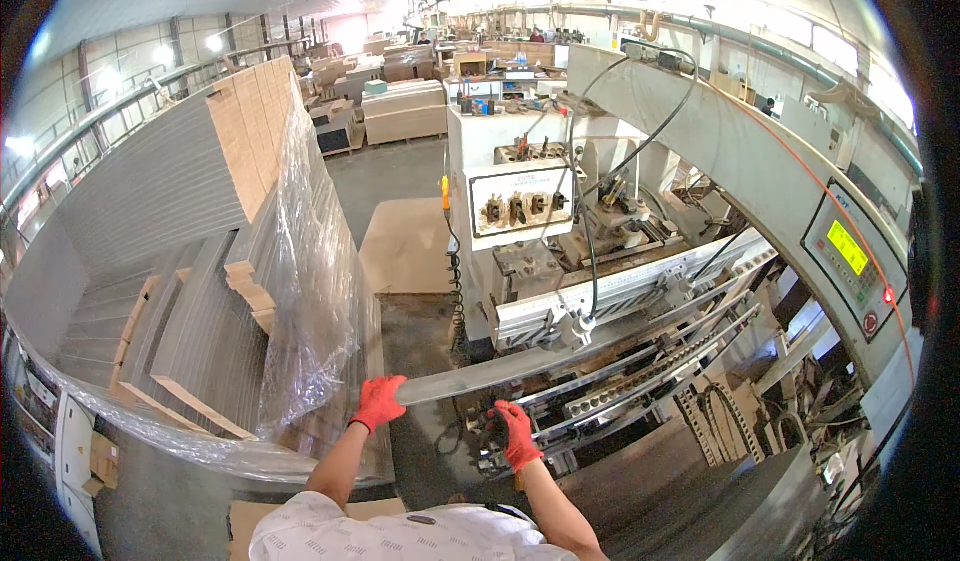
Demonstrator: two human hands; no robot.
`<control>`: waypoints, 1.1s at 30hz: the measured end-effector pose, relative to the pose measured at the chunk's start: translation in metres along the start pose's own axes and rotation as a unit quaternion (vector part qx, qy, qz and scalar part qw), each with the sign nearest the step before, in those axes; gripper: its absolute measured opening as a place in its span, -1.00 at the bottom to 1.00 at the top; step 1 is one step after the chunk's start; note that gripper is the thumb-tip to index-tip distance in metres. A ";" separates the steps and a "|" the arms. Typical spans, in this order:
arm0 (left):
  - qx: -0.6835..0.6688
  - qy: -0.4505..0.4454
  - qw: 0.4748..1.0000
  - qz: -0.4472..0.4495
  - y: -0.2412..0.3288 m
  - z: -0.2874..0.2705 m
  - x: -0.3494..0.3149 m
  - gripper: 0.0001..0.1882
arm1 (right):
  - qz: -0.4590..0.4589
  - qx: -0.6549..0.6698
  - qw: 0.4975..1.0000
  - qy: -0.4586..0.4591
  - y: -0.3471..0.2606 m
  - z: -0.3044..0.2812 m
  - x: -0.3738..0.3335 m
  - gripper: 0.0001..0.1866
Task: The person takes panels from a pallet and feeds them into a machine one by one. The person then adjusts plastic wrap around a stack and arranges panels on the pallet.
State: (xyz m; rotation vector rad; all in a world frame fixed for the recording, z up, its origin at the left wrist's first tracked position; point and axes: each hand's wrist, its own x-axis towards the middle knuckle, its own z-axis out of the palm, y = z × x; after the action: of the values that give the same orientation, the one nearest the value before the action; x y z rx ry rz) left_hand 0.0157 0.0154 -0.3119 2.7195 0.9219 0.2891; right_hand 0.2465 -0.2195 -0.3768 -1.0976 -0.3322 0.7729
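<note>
Right hand (519, 438), red glove, has its fingers curled at the near end of the metal rails (620, 393); can't tell if they're gripping. Left hand (381, 403) has its fingers closed on the grey board's (480, 376) near-left end, the rest running far right. I'd keep it level and watch the white clamp (578, 329) farther along.

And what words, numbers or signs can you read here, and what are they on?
I won't copy printing, but here's where it is:
Dark control panel: small logo above the yellow screen.
Yellow screen: characters, too small to read.
White switch panel: lettering, too blurred to read.
</note>
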 end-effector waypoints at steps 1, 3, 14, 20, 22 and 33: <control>0.013 -0.018 1.000 -0.020 0.000 -0.001 -0.006 -0.35 | 0.025 -0.007 1.000 0.006 0.003 0.003 -0.003 -0.80; 0.015 0.028 0.999 0.023 0.006 0.000 -0.021 -0.34 | 0.080 0.050 0.995 0.015 0.005 0.007 -0.011 -0.80; -0.097 -0.245 0.943 0.205 0.164 -0.028 -0.034 -0.15 | -0.150 0.003 0.886 0.439 -0.089 -0.066 -0.095 -0.73; -0.144 -0.263 0.901 0.313 0.298 0.035 -0.052 -0.11 | -0.094 0.066 0.769 0.629 -0.112 -0.118 -0.113 -0.21; -0.176 -0.248 0.870 0.387 0.331 0.056 -0.061 -0.11 | -0.126 -0.108 0.697 0.697 -0.110 -0.146 -0.133 -0.23; -0.130 -0.415 0.811 0.392 0.301 0.085 -0.050 -0.28 | 0.154 -0.331 0.611 0.703 -0.053 -0.335 -0.273 -0.21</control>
State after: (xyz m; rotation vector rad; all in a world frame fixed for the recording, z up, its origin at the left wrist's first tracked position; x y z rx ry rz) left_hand 0.1706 -0.2613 -0.3067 2.3864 -0.4603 -0.5696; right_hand 0.2765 -0.6486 -0.4438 -2.1647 1.0522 -0.1816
